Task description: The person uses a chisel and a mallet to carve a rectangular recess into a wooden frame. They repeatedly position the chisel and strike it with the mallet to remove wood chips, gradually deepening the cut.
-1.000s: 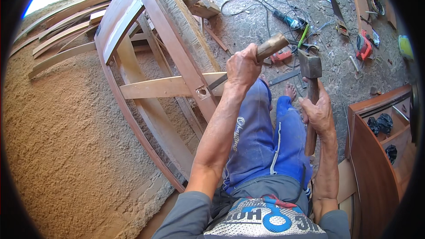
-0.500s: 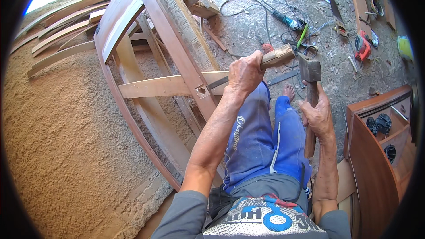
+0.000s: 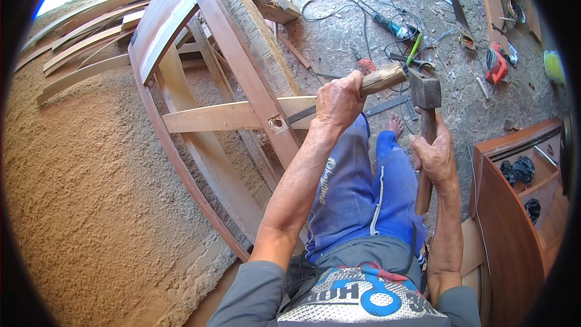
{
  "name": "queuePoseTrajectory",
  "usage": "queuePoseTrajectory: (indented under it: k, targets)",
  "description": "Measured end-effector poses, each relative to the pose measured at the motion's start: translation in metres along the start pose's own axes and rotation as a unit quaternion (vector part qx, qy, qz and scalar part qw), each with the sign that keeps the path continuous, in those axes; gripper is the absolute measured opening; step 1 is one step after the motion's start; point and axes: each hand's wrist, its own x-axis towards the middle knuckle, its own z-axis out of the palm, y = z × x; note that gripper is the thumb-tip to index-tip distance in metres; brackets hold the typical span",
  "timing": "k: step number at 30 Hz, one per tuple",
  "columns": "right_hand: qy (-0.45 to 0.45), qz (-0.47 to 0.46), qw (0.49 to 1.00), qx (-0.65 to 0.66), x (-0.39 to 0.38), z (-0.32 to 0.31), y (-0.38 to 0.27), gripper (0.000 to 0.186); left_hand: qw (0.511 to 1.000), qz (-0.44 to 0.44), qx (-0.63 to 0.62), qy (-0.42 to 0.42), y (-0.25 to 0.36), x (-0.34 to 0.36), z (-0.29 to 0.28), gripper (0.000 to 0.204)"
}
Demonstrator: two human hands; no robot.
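Note:
My left hand is closed round a wood chisel with a thick wooden handle. Its flat steel blade points left, with the tip at the near rail of a reddish-brown wooden frame, close beside a round hole. A pale curved board crosses under that rail. In my right hand is a hammer, gripped by its wooden handle with the blocky metal head up. The hammer head stands just right of the chisel handle's end; I cannot tell whether they touch.
Sawdust lies heaped at the left, with stacked timber strips beyond. On the far floor are a corded power tool, a handsaw and a red power tool. A brown wooden cabinet stands at the right.
My left hand and the chisel have shifted slightly to the right. The hammer in my right hand has barely moved, and the frame stays about where it was.

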Motion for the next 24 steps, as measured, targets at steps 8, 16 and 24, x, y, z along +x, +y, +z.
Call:
queuePoseTrajectory:
  k: [8, 16, 24]
  targets:
    - [0.093, -0.098, 0.989, 0.066, 0.015, -0.016, -0.019, 0.046, 1.0, -0.001, 0.02, -0.009, -0.001, -0.004, 0.005, 0.016]
    - [0.031, -0.044, 0.997, -0.046, 0.021, -0.012, 0.006, 0.044, 0.999, 0.016, 0.036, -0.008, -0.006, -0.009, 0.007, 0.017]
    - [0.048, -0.265, 0.938, -0.218, 0.039, -0.006, 0.037, 0.046, 0.999, 0.027, 0.044, -0.01, -0.004, -0.008, 0.01, 0.015]
